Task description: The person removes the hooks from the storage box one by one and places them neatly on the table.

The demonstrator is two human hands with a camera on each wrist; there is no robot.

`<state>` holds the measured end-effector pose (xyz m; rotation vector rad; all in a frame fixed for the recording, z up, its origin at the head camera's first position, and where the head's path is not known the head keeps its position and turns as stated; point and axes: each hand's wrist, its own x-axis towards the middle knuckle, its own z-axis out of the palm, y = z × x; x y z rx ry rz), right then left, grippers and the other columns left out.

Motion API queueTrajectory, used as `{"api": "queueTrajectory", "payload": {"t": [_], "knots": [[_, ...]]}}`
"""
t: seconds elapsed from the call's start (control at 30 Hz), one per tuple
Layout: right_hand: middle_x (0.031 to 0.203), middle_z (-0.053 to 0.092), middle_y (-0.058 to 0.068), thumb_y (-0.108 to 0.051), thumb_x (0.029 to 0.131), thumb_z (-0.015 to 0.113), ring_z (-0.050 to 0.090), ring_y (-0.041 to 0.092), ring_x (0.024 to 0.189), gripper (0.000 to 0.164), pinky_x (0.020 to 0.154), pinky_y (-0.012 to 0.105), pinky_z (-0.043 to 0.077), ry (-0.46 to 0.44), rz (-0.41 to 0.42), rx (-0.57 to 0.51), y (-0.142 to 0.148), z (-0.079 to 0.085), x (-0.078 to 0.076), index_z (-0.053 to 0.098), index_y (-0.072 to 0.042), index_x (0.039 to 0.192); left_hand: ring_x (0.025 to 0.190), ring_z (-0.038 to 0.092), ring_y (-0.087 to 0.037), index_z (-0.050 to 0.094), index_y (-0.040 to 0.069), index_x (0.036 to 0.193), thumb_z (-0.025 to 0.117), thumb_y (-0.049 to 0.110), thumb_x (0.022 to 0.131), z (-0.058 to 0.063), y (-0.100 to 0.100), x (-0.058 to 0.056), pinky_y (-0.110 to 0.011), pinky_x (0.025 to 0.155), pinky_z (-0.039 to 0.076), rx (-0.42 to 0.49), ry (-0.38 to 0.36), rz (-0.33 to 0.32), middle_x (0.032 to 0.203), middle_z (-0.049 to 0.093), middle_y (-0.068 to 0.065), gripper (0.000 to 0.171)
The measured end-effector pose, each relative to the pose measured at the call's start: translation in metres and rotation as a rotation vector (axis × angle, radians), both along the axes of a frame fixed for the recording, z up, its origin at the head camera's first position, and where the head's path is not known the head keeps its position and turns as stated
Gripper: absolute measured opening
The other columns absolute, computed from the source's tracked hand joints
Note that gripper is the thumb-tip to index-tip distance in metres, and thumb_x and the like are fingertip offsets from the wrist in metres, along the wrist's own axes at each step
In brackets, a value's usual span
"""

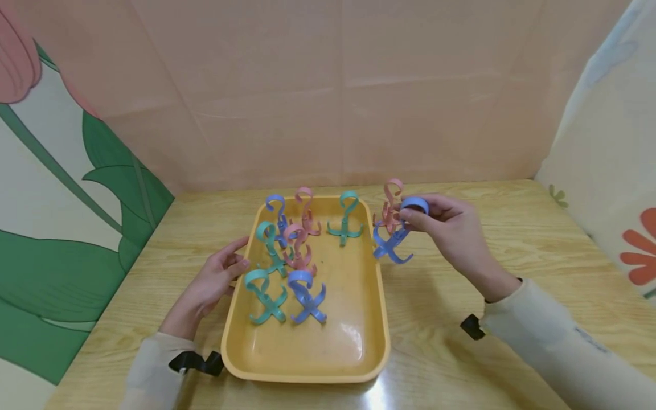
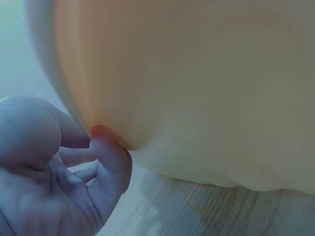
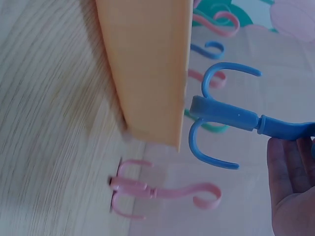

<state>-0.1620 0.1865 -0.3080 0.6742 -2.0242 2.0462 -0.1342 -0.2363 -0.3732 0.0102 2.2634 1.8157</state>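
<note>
My right hand (image 1: 458,233) pinches a blue four-pronged hanging hook (image 1: 390,249) by its curled top. The hook hangs just outside the right rim of a yellow tray (image 1: 348,336), prongs downward. In the right wrist view the same blue hook (image 3: 226,113) is held up off the table, beside the tray wall (image 3: 147,64). On the tray's left side, my left hand (image 1: 207,285) grips the rim, thumb over it; the left wrist view has its fingers (image 2: 110,162) curled against the wall. Behind the right hand, a pink hook (image 1: 389,199) stands on the table.
Several hooks stand in the tray's left and far part, among them a teal hook (image 1: 344,225), a pink hook (image 1: 306,213) and a blue hook (image 1: 309,302). The wooden table (image 1: 435,353) meets a pinkish covering (image 1: 338,114) at the back and printed panels on both sides.
</note>
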Motion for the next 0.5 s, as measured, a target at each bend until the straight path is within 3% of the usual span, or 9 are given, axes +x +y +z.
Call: {"api": "queueTrajectory", "payload": {"t": [0.27, 0.5], "knots": [[0.101, 0.075, 0.012, 0.001, 0.092, 0.071, 0.073, 0.019, 0.091, 0.024, 0.075, 0.029, 0.059, -0.015, -0.045, -0.005, 0.023, -0.003, -0.007, 0.069, 0.012, 0.114, 0.087, 0.064, -0.024, 0.026, 0.011, 0.160, 0.047, 0.009, 0.107, 0.000, 0.000, 0.000, -0.043, 0.065, 0.060, 0.005, -0.004, 0.002, 0.115, 0.051, -0.023, 0.057], [0.103, 0.075, 0.012, 0.003, 0.092, 0.070, 0.073, 0.019, 0.092, 0.023, 0.075, 0.031, 0.058, -0.029, -0.091, -0.050, 0.043, -0.016, -0.022, 0.069, 0.012, 0.113, 0.088, 0.064, -0.025, 0.026, 0.011, 0.160, 0.047, 0.009, 0.107, 0.000, 0.000, 0.001, -0.042, 0.065, 0.060, 0.005, -0.004, 0.004, 0.116, 0.051, -0.023, 0.057]]}}
